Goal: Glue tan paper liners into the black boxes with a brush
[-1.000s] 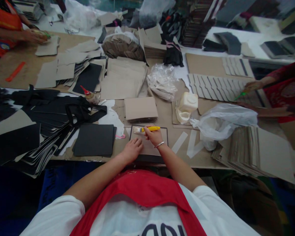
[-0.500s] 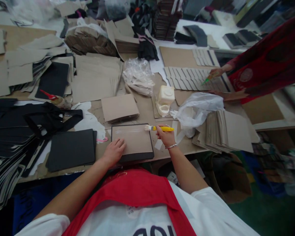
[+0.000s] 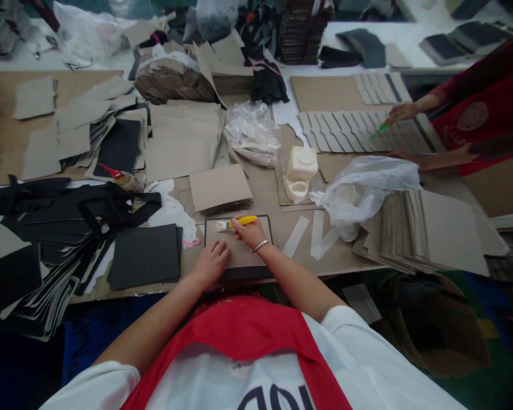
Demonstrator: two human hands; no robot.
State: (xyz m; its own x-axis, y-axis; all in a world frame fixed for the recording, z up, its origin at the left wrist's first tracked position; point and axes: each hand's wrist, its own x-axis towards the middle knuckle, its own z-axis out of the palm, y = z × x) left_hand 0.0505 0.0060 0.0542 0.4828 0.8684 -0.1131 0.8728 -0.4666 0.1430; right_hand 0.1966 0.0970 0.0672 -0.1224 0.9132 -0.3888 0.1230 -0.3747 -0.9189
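A tan cardboard panel point(image 3: 244, 257) lies in front of me on a slightly larger black sheet point(image 3: 244, 273), whose dark border shows around it. My left hand point(image 3: 212, 262) rests with fingers flat on the panel's left side. In my right hand point(image 3: 248, 233) is a paintbrush point(image 3: 248, 220) with a yellow handle, its pale bristles touching or just over the panel's upper left part. Behind the panel sits a stack of tan boards point(image 3: 220, 188). Left of it is a pile of black sheets point(image 3: 144, 253). My right forearm crosses over the panel's right edge.
A cream plastic container point(image 3: 302, 165) and a clear plastic bag point(image 3: 367, 182) stand behind to the right, near leaning boards point(image 3: 444, 228). A co-worker's hand point(image 3: 404, 112) holds a green brush over slatted strips point(image 3: 346, 131). A red-handled brush point(image 3: 111, 169) lies left.
My right hand has swept the brush left across the panel, from its upper right edge to the upper left. My left hand stays on the panel. The view has shifted slightly.
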